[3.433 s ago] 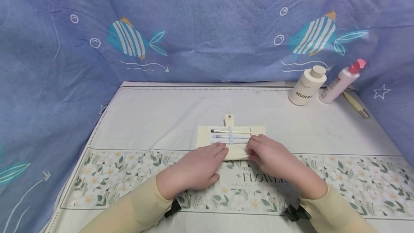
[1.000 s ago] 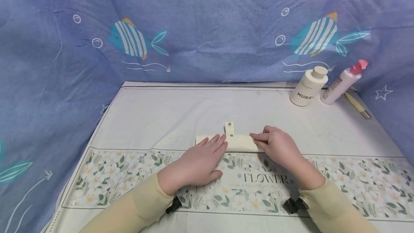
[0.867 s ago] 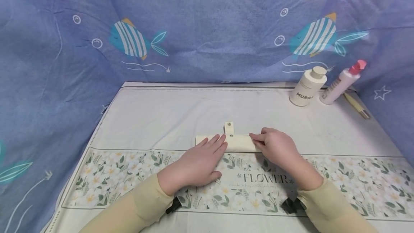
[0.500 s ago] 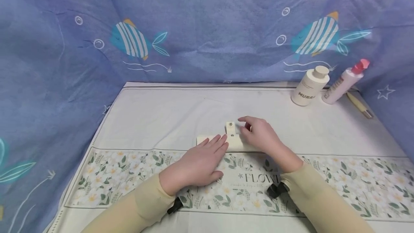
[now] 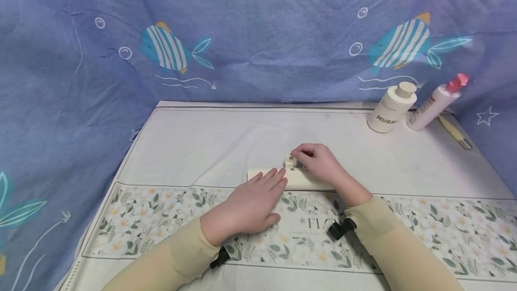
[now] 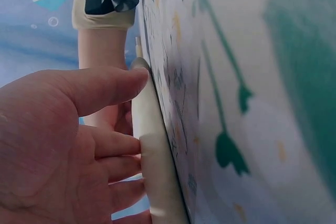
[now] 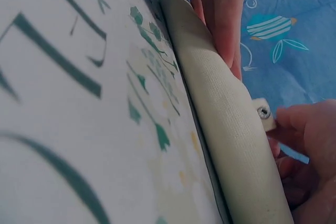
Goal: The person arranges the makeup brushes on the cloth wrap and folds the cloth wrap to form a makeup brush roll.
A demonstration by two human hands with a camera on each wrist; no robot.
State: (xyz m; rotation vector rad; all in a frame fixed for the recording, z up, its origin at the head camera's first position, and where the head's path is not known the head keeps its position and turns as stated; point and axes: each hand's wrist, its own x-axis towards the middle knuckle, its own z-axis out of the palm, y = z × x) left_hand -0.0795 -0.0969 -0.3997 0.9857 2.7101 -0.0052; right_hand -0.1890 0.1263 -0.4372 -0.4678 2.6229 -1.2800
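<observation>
A cream fabric brush roll [image 5: 300, 181] lies folded into a narrow strip on the table. My left hand [image 5: 250, 205] rests flat across its left part, fingers straight; the left wrist view shows the fingertips on the roll [image 6: 156, 150]. From the roll's far edge a short strap [image 5: 289, 162] with a metal snap sticks up. My right hand [image 5: 322, 164] pinches this strap between thumb and forefinger, and in the right wrist view the snap [image 7: 264, 112] shows beside the fingertips. The brushes are hidden inside the fold.
At the back right stand a white bottle [image 5: 389, 110] and a pale pump bottle [image 5: 432, 109] with a pink top. Beside them lies a brush with a yellowish handle [image 5: 453, 131]. A blue fish-print curtain [image 5: 258, 35] hangs behind the table.
The roll's near side was folded over the brushes, covering them. My right hand left the roll's right part, moved left and took hold of the strap. My left hand stays flat on the roll.
</observation>
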